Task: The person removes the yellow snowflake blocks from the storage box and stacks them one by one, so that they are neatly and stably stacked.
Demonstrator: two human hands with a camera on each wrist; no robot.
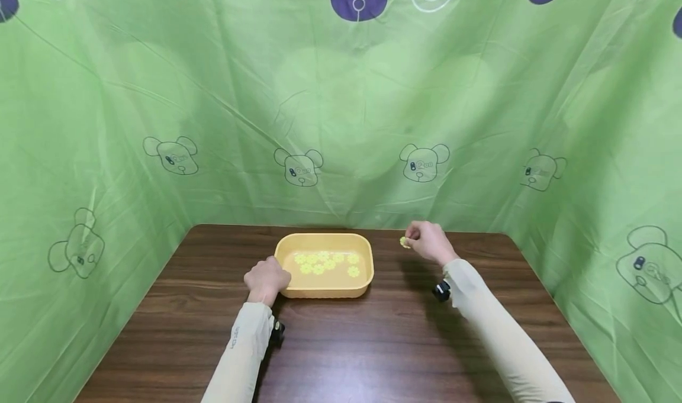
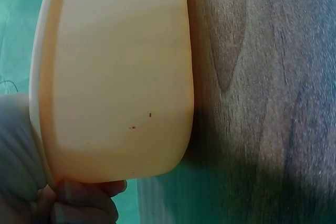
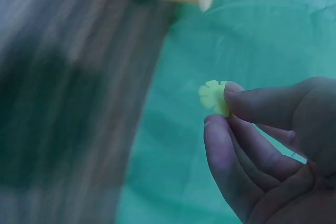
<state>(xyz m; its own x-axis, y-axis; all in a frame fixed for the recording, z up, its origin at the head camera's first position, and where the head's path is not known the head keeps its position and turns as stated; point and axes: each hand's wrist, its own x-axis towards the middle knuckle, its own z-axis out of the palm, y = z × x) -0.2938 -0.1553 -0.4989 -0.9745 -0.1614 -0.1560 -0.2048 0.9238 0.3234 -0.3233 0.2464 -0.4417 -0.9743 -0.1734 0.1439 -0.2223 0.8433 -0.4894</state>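
A yellow-orange rectangular tray [image 1: 325,293] with rounded corners stands on the table, and several yellow flower-shaped pieces [image 1: 318,269] lie on its floor. My left hand [image 1: 267,277] grips the tray's left rim; in the left wrist view its curled fingers [image 2: 86,203] show at the tray's end wall [image 2: 121,77]. To the right of the tray, my right hand [image 1: 430,242] is raised above the table. It pinches one yellow flower-shaped piece [image 3: 212,96] between thumb and fingertips, clearest in the right wrist view. The piece is apart from the tray.
The dark wood-grain table [image 1: 341,344] ends at a green curtain [image 1: 351,196] printed with bear heads, which hangs behind it and on both sides. A small black device sits on each wrist, the right one [image 1: 441,291] and the left one [image 1: 277,334].
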